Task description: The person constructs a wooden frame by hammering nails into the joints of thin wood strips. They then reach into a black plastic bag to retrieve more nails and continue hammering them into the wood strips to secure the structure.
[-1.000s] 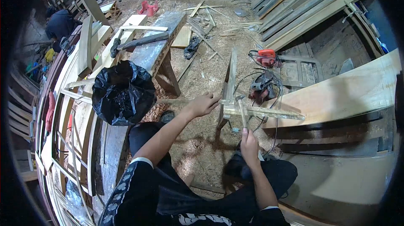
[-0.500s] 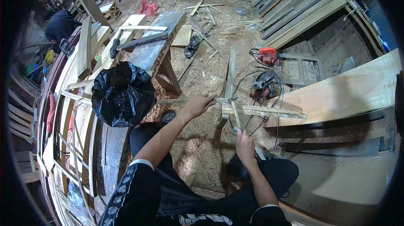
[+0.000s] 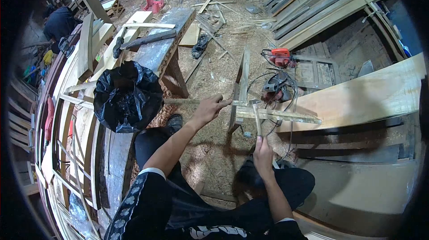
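Note:
My right hand (image 3: 263, 156) grips a hammer (image 3: 258, 123) by its light wooden handle, its small metal head pointing away from me. My left hand (image 3: 210, 109) is closed with thumb and fingertips on a thin wooden strip (image 3: 240, 103). The strip's end lies near the hammer head, beside a longer wooden bar (image 3: 279, 115) that extends to the right. Just beyond stands an upright narrow board (image 3: 244, 77), meeting the bar and strip near their left ends. To the left of my left hand, a black plastic bag (image 3: 128, 97) hangs open with dark small pieces inside.
A red power tool (image 3: 281, 56) and a second tool (image 3: 276, 87) with tangled cord lie beyond the bar. A wide plank (image 3: 357, 97) spans the right. At left is a workbench (image 3: 174, 18) with boards. Another person (image 3: 61, 23) bends at far left. Sawdust covers the floor.
The hammer head has shifted slightly right, away from the strip's end, and its handle is more upright. My left hand stays at the strip. The whole view has shifted a little.

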The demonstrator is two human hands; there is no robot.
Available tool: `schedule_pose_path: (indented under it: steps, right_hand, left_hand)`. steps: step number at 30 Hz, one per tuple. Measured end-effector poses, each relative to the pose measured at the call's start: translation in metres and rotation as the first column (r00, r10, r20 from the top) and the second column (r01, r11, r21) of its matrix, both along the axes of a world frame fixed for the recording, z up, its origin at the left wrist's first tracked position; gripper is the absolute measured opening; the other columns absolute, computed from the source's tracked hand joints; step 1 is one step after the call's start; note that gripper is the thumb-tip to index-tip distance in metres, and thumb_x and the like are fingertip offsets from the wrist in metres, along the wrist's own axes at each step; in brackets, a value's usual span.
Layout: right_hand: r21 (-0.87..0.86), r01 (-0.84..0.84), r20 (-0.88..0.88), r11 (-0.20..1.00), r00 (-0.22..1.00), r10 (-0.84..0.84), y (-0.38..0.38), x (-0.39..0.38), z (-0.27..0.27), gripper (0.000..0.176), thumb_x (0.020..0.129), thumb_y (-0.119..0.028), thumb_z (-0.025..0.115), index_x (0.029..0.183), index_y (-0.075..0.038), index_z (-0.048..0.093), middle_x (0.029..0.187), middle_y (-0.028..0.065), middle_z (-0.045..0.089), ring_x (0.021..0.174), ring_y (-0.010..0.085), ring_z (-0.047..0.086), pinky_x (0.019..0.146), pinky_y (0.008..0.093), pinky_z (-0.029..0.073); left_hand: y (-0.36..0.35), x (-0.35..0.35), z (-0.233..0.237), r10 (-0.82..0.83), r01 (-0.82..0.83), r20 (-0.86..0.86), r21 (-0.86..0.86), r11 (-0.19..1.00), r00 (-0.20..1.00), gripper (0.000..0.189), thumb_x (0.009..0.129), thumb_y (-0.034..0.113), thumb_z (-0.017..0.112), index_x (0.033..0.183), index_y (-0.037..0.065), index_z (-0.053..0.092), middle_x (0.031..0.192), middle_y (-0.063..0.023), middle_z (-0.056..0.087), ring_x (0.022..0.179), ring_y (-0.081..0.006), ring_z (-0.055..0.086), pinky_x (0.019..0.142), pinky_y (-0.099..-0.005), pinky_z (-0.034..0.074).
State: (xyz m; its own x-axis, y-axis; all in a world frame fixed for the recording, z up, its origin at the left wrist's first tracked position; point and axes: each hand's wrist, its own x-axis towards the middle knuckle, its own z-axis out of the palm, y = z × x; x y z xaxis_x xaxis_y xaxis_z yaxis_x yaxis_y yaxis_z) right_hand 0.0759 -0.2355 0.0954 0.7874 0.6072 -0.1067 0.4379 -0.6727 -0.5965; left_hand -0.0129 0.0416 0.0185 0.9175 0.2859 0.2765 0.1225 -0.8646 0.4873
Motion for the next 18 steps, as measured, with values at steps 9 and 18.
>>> schedule_pose_path:
  steps: [9, 18]
  right_hand:
    - [0.265, -0.081, 0.202, 0.961, 0.979, 0.027, 0.031, 0.009, 0.078, 0.041, 0.107, -0.031, 0.042, 0.109, 0.006, 0.059, 0.061, 0.0224, 0.056, 0.057, 0.0396, 0.062, 0.053, 0.0500, 0.043]
    - [0.221, 0.016, 0.055, 0.975, 0.998, -0.029, 0.018, 0.000, -0.008, 0.040, 0.107, -0.030, 0.041, 0.098, 0.005, 0.058, 0.076, 0.0310, 0.058, 0.072, 0.0519, 0.056, 0.064, 0.0564, 0.042]
  left_hand:
    - [0.000, 0.004, -0.013, 0.025, -0.027, 0.077, 0.014, 1.000, 0.997, 0.051, 0.087, 0.006, 0.059, 0.134, 0.026, 0.064, 0.099, -0.0102, 0.060, 0.093, -0.0298, 0.062, 0.081, -0.0422, 0.049]
    - [0.002, 0.000, -0.019, -0.050, 0.054, 0.131, -0.027, 0.998, 0.990, 0.048, 0.086, 0.007, 0.063, 0.131, 0.023, 0.066, 0.094, -0.0119, 0.060, 0.089, -0.0311, 0.062, 0.076, -0.0429, 0.049]
